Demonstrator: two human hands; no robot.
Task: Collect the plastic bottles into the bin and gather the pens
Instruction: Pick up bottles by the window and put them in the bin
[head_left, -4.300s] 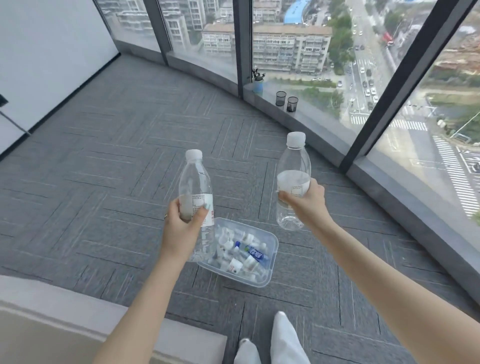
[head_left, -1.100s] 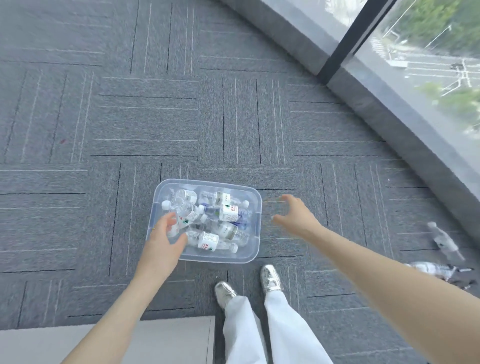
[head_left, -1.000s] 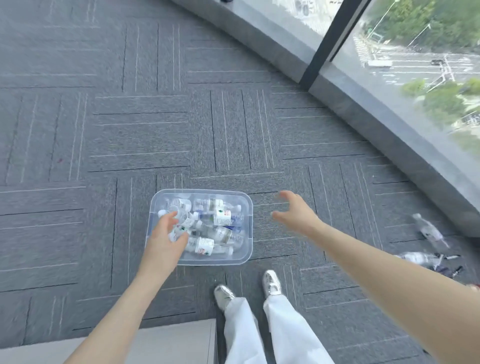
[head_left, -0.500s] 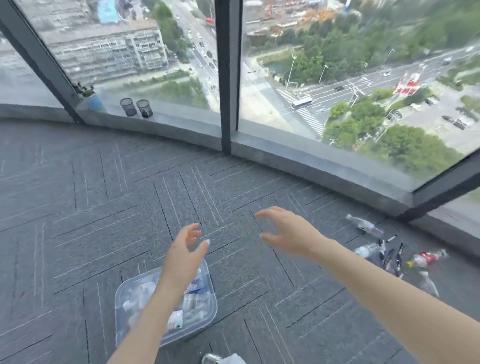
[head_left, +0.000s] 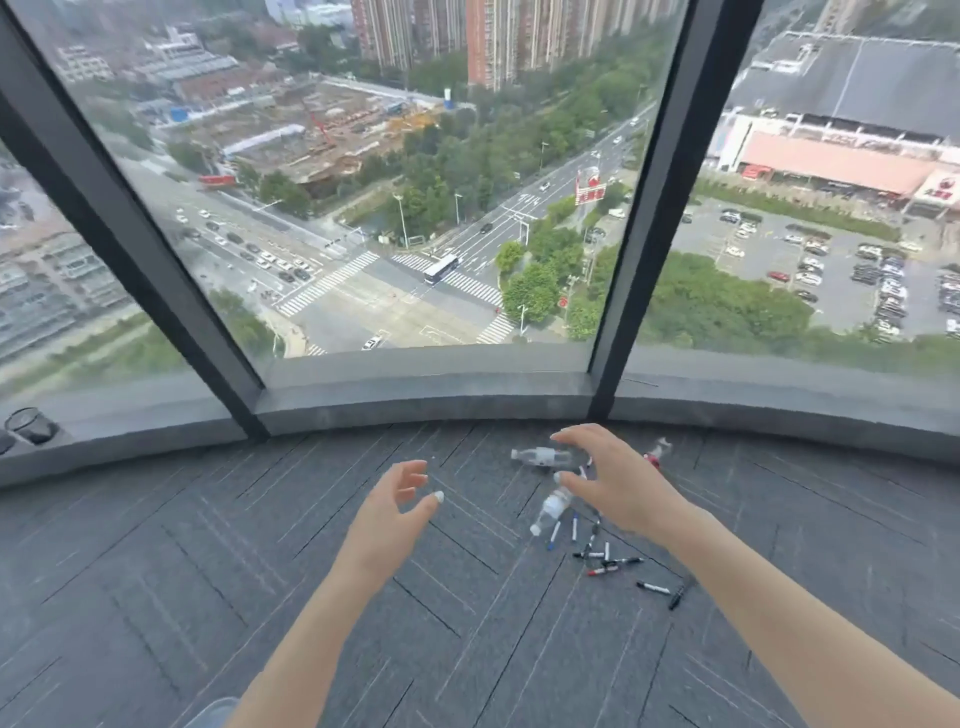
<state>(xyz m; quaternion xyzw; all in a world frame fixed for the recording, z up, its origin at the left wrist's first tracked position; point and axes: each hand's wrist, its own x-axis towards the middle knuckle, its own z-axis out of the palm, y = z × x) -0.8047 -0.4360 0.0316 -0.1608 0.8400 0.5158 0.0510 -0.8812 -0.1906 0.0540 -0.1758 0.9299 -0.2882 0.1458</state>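
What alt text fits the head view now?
Both hands, left hand and right hand, reach empty and open toward plastic bottles and scattered pens on grey carpet below a curved window.

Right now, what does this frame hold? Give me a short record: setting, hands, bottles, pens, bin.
setting: grey carpet floor by a curved window wall
left hand: open, holding nothing, raised over the carpet
right hand: open, fingers spread, above the bottles
plastic bottles: one lying near the sill, one lying below the right hand, a red-labelled one partly hidden behind it
pens: scattered on the carpet, uncollected
bin: only a corner shows at the bottom edge
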